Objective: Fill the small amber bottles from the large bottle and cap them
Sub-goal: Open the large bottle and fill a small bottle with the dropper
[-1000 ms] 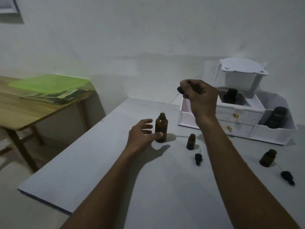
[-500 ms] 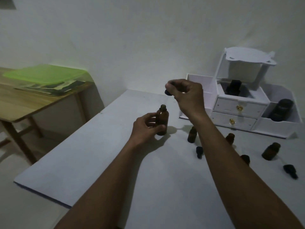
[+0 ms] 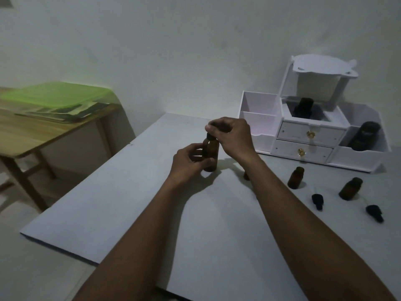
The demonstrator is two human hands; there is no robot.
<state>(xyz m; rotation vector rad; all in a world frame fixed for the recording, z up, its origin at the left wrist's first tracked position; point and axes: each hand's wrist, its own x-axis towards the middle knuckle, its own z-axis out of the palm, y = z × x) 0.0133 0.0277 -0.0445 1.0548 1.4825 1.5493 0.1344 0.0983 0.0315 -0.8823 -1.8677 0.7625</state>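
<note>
The large amber bottle (image 3: 211,153) stands upright on the grey table (image 3: 121,198). My left hand (image 3: 188,164) grips its body from the left. My right hand (image 3: 231,135) pinches the black dropper cap (image 3: 211,137), which sits on the bottle's neck. Two small amber bottles (image 3: 295,177) (image 3: 350,188) stand open to the right, with two black dropper caps (image 3: 317,201) (image 3: 374,212) lying near them. A third small bottle (image 3: 246,175) is mostly hidden behind my right forearm.
A white desk organiser (image 3: 303,137) with two drawers stands at the back right and holds two dark bottles (image 3: 302,107) (image 3: 365,135). A wooden side table (image 3: 32,129) with a green lid (image 3: 56,94) on papers stands to the left.
My right hand came down and left with the dropper cap onto the large bottle's neck. My left hand closed around the bottle's body. The view shifted, revealing more small bottles on the right.
</note>
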